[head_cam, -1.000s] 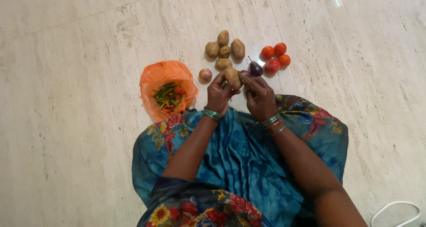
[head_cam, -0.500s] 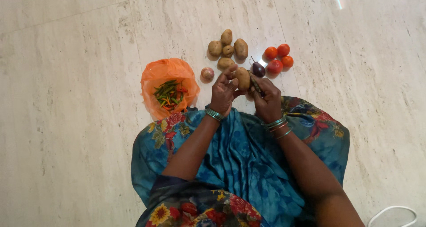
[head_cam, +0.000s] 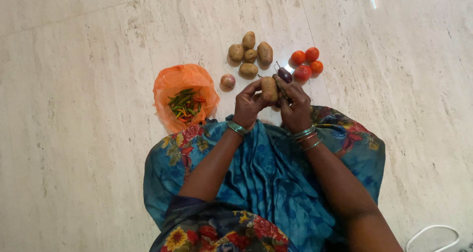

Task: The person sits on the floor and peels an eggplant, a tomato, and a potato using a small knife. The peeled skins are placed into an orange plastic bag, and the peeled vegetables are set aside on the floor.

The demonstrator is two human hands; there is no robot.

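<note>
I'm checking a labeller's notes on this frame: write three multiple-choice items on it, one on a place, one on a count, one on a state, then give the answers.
1. Where is the orange bag relative to the potato pile?
A. To its left in the picture
B. To its right in the picture
C. On top of it

2. How many tomatoes lie on the floor?
A. Two
B. Four
C. Six

3. What is the state of the potato nearest the person?
A. Lying loose on the floor
B. Held up between both hands
C. Inside the bag

Answers:
1 A, the bag of chillies sits left of the pile, with an onion between them.
2 B, four red tomatoes cluster right of the pile.
3 B, the left hand has it in its grip and the right hand meets it, holding a thin dark tool.
</note>
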